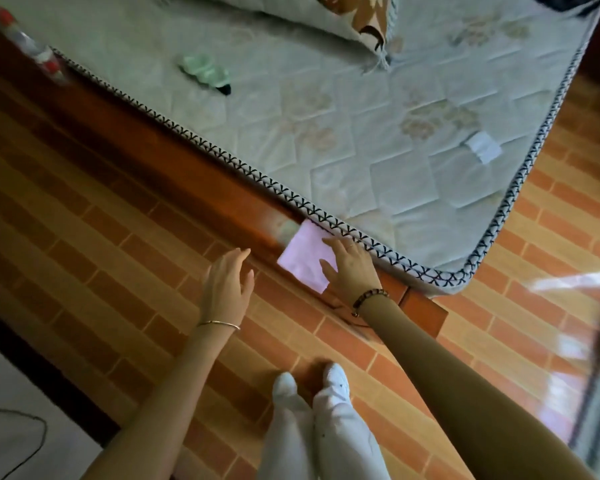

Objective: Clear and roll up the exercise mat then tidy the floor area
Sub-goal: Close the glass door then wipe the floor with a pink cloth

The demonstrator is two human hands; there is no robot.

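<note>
A pale pink folded sheet (pixel 303 256) lies on the wooden bed frame (pixel 174 164), tucked against the mattress edge (pixel 326 218). My right hand (pixel 350 266) rests flat on its right side with straight fingers, thumb spread onto the pink surface. My left hand (pixel 227 282) hovers open over the tiled floor just left of the sheet, fingers straight and pointing toward the frame, touching nothing. No exercise mat is in view.
The quilted mattress (pixel 361 133) carries a green cloth item (pixel 205 72), a pillow (pixel 309 19) and a white tag (pixel 482 147). Bottles (pixel 32 46) stand blurred at the top left. My white-trousered legs (pixel 312 410) stand on the orange tiled floor (pixel 84 237).
</note>
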